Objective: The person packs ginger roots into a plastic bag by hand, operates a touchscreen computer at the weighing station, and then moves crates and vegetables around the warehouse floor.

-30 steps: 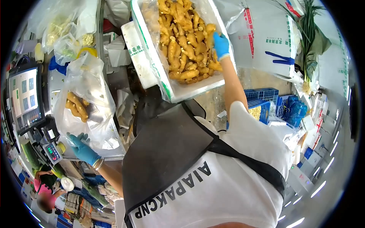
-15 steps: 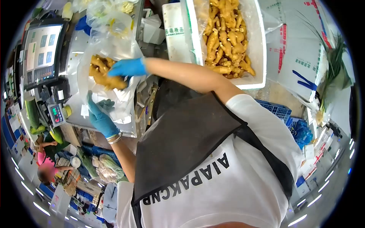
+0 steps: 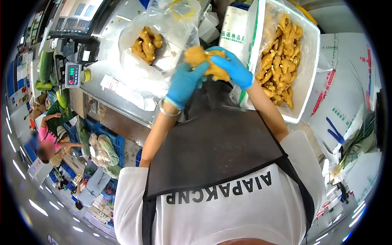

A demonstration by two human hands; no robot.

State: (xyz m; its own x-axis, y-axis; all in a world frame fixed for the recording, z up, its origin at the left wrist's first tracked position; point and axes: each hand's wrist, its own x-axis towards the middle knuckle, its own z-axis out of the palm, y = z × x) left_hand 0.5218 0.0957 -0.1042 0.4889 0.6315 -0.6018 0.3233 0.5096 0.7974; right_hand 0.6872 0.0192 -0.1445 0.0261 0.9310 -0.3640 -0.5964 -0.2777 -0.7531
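Observation:
Between my two blue-gloved hands is a knobbly ginger piece [image 3: 216,70], held in front of my apron. My left hand [image 3: 185,83] grips its left end, and my right hand [image 3: 233,68] wraps round its right side. Other ginger [image 3: 147,45] lies in a clear plastic bag [image 3: 127,38] on the metal counter [image 3: 107,61]. To the right, a white foam box [image 3: 309,71] lined with plastic holds a heap of ginger [image 3: 281,65].
A screen [image 3: 77,15] and a small scale display [image 3: 73,75] stand at the left. Paper labels [image 3: 122,90] lie on the counter. Another person [image 3: 48,136] in pink is beyond it. Green onions [image 3: 354,143] are at the right.
My right hand has moved from the box to the bag, then back right with ginger. My left hand has left the bag and now grips that ginger too. The view has shifted.

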